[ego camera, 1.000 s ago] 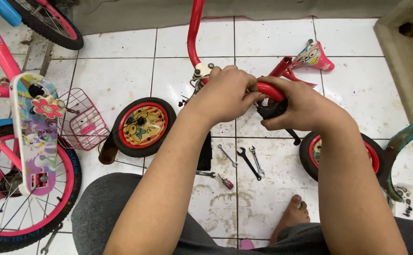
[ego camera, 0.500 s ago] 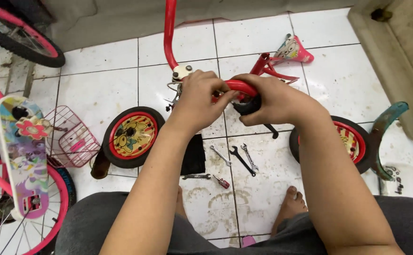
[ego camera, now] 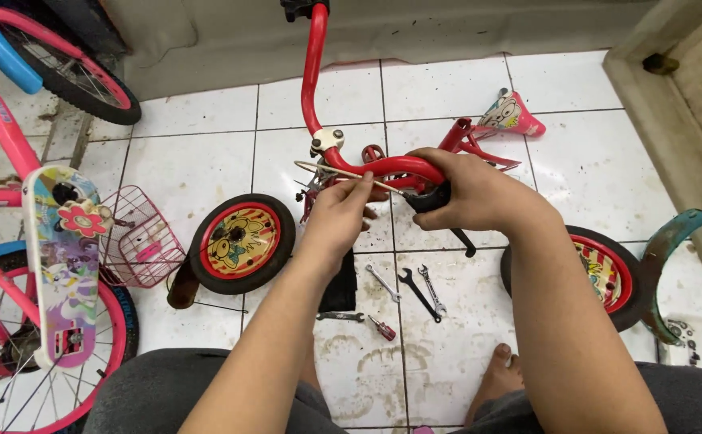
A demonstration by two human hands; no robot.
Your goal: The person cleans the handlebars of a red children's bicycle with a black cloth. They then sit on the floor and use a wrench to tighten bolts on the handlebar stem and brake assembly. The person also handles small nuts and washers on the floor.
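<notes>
Squarely between both hands [ego camera: 415, 205] lies the red handlebar [ego camera: 367, 167], gripped.

Red handlebar [ego camera: 367, 165] with a black end [ego camera: 430, 197]; black wheel [ego camera: 241, 243] with red rim and yellow cartoon disc at 9 o'clock; pink wire basket [ego camera: 138, 245]; pink cartoon-printed saddle [ego camera: 512, 115] at 1 o'clock; white floor tiles [ego camera: 198, 173].

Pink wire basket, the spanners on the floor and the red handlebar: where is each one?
Pink wire basket [ego camera: 138, 245], head view, on its side mesh.
Spanners [ego camera: 418, 293], head view, on the dark one's shaft.
Red handlebar [ego camera: 315, 76], head view, on its upright tube.
</notes>
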